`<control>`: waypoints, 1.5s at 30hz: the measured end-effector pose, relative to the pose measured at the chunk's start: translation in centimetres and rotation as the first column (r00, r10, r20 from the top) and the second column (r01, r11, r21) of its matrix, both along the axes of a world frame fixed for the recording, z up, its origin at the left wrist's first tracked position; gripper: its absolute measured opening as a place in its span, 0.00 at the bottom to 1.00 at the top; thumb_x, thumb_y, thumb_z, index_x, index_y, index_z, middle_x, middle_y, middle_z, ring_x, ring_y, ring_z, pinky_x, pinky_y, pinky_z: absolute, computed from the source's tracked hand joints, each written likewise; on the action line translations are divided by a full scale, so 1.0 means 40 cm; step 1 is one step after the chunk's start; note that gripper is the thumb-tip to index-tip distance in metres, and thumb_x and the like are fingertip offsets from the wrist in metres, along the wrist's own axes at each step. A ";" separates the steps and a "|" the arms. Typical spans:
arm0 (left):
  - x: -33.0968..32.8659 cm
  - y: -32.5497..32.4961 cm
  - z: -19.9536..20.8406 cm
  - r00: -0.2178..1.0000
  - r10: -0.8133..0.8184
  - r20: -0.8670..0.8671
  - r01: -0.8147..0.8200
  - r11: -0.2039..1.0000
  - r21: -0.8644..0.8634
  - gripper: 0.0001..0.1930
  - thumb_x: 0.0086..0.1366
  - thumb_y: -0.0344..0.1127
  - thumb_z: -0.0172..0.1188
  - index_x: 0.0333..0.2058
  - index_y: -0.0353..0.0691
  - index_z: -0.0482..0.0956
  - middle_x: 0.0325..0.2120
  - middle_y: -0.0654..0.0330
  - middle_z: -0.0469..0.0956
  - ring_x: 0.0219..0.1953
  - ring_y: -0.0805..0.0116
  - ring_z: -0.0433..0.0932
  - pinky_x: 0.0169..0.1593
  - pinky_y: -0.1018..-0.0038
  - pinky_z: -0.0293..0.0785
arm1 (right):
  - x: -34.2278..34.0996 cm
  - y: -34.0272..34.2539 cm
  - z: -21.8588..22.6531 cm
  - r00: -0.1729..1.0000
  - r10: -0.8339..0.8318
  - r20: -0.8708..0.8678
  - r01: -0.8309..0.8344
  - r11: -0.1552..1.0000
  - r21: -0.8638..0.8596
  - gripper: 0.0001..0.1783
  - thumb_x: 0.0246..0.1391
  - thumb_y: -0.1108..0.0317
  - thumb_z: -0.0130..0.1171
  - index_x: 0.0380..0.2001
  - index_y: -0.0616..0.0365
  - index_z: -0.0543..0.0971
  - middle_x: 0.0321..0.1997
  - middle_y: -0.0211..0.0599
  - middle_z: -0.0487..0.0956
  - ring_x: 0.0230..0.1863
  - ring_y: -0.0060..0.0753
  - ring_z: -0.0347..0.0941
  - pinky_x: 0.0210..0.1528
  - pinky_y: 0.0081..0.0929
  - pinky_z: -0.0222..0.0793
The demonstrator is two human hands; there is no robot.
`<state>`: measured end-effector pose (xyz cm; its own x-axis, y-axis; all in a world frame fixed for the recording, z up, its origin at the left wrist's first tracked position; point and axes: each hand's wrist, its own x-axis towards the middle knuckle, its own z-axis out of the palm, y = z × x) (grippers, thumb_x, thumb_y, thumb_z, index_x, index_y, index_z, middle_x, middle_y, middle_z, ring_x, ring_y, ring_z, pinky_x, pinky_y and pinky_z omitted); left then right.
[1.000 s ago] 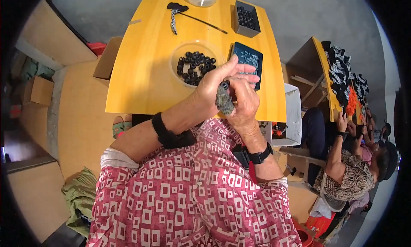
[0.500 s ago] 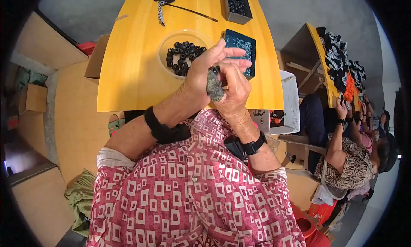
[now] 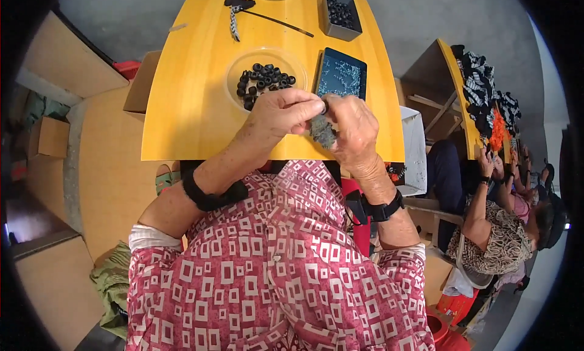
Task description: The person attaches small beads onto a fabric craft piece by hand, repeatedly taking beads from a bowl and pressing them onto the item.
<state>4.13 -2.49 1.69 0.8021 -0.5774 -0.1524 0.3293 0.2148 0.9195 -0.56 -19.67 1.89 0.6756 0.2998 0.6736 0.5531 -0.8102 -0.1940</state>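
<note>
Over the table's near edge, both my hands meet in front of my body. My right hand (image 3: 356,129) is closed round a small dark grey, ribbed, cord-like bundle (image 3: 322,134), which hangs between the hands. My left hand (image 3: 281,115) has thumb and forefinger pinched at the bundle's upper end, where a small black ring (image 3: 325,107) partly shows; the fingers cover much of it. Beyond my left hand, several black ring-like beads (image 3: 265,78) lie in a shallow clear round dish (image 3: 286,57). A dark tray (image 3: 319,73) of tiny pale beads (image 3: 342,71) sits beyond my right hand.
A grey box (image 3: 344,33) of black beads stands at the back right of the yellow table (image 3: 188,101). A thin dark rod (image 3: 280,22) lies near a black and white braided piece (image 3: 234,25). At right, another person (image 3: 496,229) works by a table of knitted pieces (image 3: 477,77).
My left hand's fingers were stretched out; now they pinch together at the bundle's top. My right hand has moved slightly right with the grey bundle.
</note>
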 end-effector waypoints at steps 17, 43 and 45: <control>0.036 0.011 -0.050 0.988 -0.147 0.056 0.146 0.989 0.017 0.09 0.61 0.36 0.63 0.36 0.38 0.81 0.30 0.66 0.79 0.32 0.80 0.74 0.37 0.82 0.70 | -0.022 -0.007 0.027 0.992 0.060 -0.107 -0.068 0.995 -0.072 0.26 0.27 0.81 0.61 0.38 0.64 0.74 0.27 0.42 0.71 0.30 0.46 0.73 0.34 0.36 0.69; 0.010 -0.003 -0.040 0.998 -0.051 -0.041 0.047 0.994 -0.103 0.08 0.61 0.32 0.63 0.37 0.36 0.81 0.31 0.64 0.80 0.33 0.78 0.76 0.37 0.81 0.72 | -0.013 -0.027 0.042 0.971 0.120 -0.205 -0.108 0.992 0.068 0.20 0.38 0.77 0.61 0.41 0.65 0.74 0.32 0.45 0.76 0.33 0.47 0.74 0.36 0.35 0.72; 0.006 0.001 -0.037 0.997 -0.067 -0.032 0.064 0.993 -0.100 0.08 0.61 0.32 0.63 0.38 0.35 0.81 0.32 0.64 0.80 0.33 0.78 0.76 0.38 0.81 0.72 | -0.015 -0.028 0.042 0.980 0.122 -0.155 -0.119 0.992 0.031 0.19 0.38 0.77 0.61 0.39 0.65 0.75 0.31 0.44 0.76 0.31 0.46 0.74 0.34 0.35 0.72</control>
